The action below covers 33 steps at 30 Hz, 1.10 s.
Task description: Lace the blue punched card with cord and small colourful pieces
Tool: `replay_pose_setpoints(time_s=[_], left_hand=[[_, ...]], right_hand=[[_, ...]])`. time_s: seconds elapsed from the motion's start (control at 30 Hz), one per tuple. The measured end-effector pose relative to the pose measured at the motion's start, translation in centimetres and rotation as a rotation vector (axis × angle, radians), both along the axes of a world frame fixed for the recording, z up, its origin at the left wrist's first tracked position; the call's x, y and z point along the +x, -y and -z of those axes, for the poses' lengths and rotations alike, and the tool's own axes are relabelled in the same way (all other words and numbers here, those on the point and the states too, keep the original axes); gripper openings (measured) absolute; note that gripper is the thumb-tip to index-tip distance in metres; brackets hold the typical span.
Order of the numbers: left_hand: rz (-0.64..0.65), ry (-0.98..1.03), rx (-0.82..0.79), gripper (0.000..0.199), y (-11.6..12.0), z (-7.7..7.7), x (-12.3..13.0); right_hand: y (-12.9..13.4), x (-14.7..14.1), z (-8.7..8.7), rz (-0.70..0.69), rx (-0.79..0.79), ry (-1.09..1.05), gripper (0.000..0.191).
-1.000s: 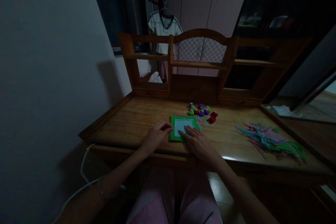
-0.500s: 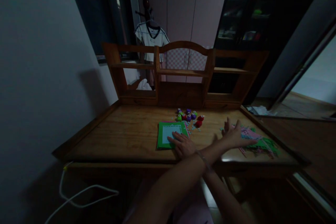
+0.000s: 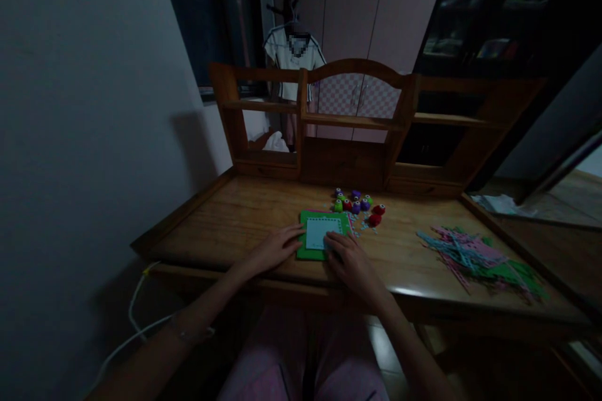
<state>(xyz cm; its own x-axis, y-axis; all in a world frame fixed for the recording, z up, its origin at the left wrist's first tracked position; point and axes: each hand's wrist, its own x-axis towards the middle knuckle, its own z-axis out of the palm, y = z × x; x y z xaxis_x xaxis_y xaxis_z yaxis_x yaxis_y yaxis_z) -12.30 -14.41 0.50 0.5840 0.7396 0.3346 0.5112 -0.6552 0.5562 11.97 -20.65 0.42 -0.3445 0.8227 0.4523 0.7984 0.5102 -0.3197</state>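
A green square sheet point(image 3: 301, 255) with a light-blue panel point(image 3: 316, 235) at its centre lies near the desk's front edge. Small marks run along the panel's top, and a pink edge shows beneath the stack. My left hand point(image 3: 277, 247) rests at the green sheet's left side, fingers stretched out with their tips on its border. Lying over the panel's lower right is my right hand point(image 3: 348, 257), its fingers extended and slightly bent. Neither hand visibly lifts anything. Just behind the sheet are several small red, green and purple figures with big eyes point(image 3: 356, 207), among tiny pale-blue bits point(image 3: 364, 224).
A tangled pile of pink, blue and green strips point(image 3: 475, 257) covers the desk's right side. The wooden shelf unit point(image 3: 348, 160) stands along the back of the desk point(image 3: 226, 219). A white cord point(image 3: 134, 307) hangs at the front left.
My left hand has come back from the strip pile on the right to the green sheet's left side, so my arms no longer cross. My right hand stays on the sheet. The view has shifted.
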Motion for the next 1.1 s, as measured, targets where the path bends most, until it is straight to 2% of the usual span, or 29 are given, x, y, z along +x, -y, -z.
replay_pose_setpoints(time_s=[0.13, 0.2, 0.3, 0.4, 0.47, 0.63, 0.83, 1.1], left_hand=[[-0.027, 0.046, 0.008, 0.029, -0.4, 0.2, 0.9], [-0.094, 0.078, 0.003, 0.022, -1.3, 0.1, 1.6], [-0.163, 0.105, 0.009, 0.025, -2.4, 0.3, 2.1], [-0.037, 0.075, 0.012, 0.039, -2.7, 0.6, 2.1], [0.036, 0.062, -0.002, 0.041, -2.7, 0.7, 1.9], [0.051, 0.07, -0.029, 0.04, -2.7, 1.0, 1.5], [0.063, 0.057, -0.024, 0.039, -3.1, 1.4, 1.6], [0.059, 0.02, -0.045, 0.041, -3.2, 1.1, 1.6]], right_hand=[[-1.2, 0.1, -1.0, -0.071, -0.084, -0.083, 0.025], [-2.1, 0.0, -1.7, -0.111, -0.144, -0.118, 0.022], [-3.4, 0.2, -2.4, -0.15, -0.294, -0.167, 0.024], [-4.5, 0.4, -2.7, -0.212, -0.454, -0.181, 0.023], [-4.9, 0.5, -2.8, -0.224, -0.492, -0.172, 0.022], [-4.9, 0.1, -2.8, -0.244, -0.477, -0.139, 0.024], [-4.9, -1.0, -2.0, -0.344, -0.368, -0.231, 0.021], [-4.8, -1.2, -1.8, -0.419, -0.362, -0.262, 0.019]])
